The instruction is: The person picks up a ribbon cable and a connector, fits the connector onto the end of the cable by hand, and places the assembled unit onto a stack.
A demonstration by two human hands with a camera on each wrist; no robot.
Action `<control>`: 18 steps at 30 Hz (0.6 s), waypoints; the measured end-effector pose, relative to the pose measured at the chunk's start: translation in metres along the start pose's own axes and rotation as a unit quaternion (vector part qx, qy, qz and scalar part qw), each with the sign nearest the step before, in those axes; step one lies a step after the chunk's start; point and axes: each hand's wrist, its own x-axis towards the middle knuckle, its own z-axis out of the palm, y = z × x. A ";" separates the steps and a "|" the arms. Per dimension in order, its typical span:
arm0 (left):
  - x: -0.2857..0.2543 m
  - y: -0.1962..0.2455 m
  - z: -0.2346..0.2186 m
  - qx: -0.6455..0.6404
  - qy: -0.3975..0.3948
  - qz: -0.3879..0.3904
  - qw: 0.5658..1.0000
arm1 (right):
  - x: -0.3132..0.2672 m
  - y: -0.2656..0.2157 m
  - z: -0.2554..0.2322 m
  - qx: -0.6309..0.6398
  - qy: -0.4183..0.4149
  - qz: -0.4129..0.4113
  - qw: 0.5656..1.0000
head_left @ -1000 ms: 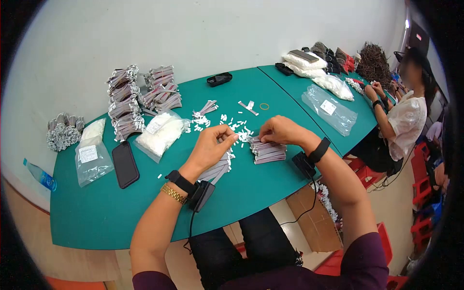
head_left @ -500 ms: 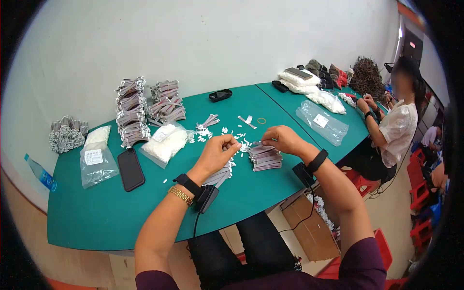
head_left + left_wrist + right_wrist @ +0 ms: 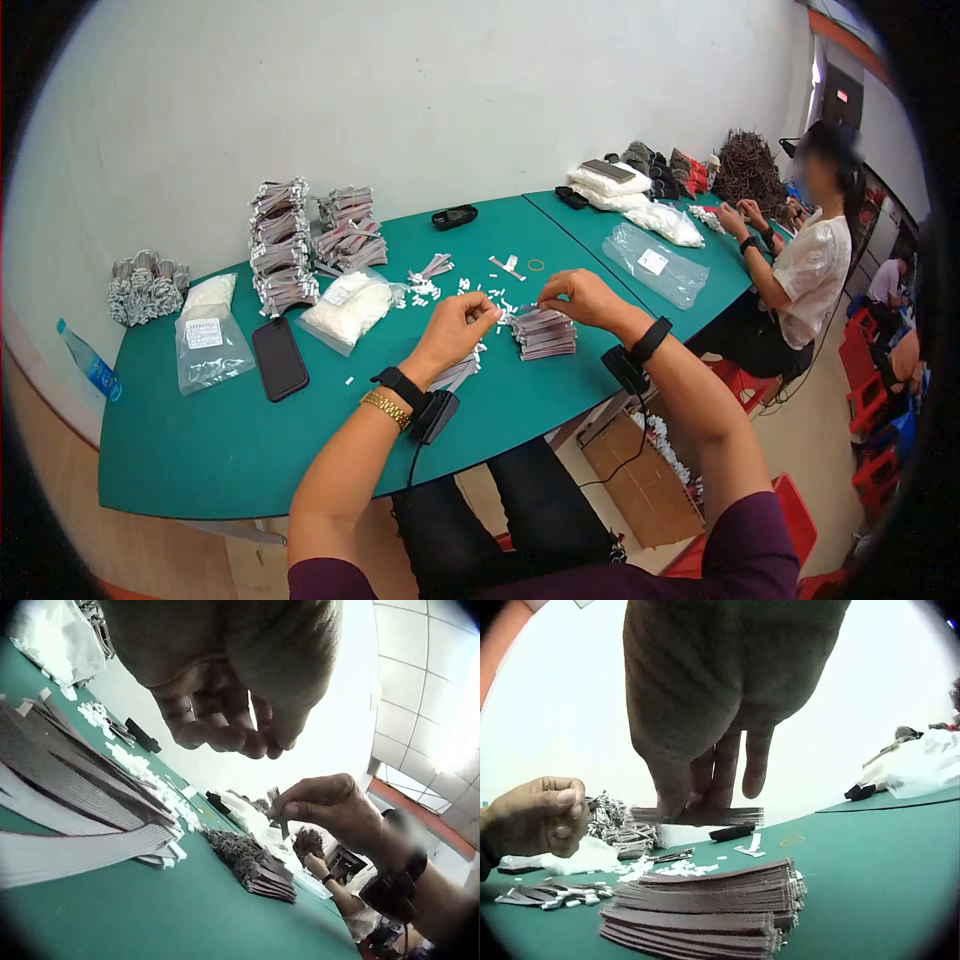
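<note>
My right hand (image 3: 585,300) pinches a flat grey strip (image 3: 742,817) between thumb and fingers. It hovers just above a stack of similar grey strips (image 3: 705,915) with frayed ends. Level with it on the other side, my left hand (image 3: 455,332) has its fingers bent, thumb against forefinger, a small white tube piece showing at the tips in the head view. Below that hand lies a fan of strips (image 3: 67,787) with white tube ends. Loose white tube pieces (image 3: 146,769) are scattered on the green table (image 3: 250,450) beyond both hands.
Tall bundles of strips (image 3: 280,245) stand at the wall beside bags of white pieces (image 3: 350,312). A phone (image 3: 280,360) lies at left, near a bottle (image 3: 90,362). Another person (image 3: 800,250) works at right, past a clear plastic bag (image 3: 660,268). An open carton (image 3: 640,475) sits beneath.
The head view has tilted, so the table sits lower in the frame. My right hand has risen slightly from the stack with the strip. My left hand keeps its pinch.
</note>
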 end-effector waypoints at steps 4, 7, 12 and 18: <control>-0.001 -0.005 -0.002 -0.020 0.050 0.015 0.998 | 0.017 -0.016 0.000 0.237 0.039 0.063 0.969; 0.004 -0.006 -0.005 -0.100 0.085 -0.004 0.991 | 0.029 -0.036 0.004 0.427 -0.002 0.114 0.897; 0.006 0.000 -0.014 -0.221 0.155 -0.062 0.961 | 0.049 -0.046 0.029 0.497 -0.009 0.114 0.860; 0.006 -0.006 -0.024 -0.238 0.197 -0.082 0.947 | 0.068 -0.042 0.054 0.542 -0.013 0.101 0.834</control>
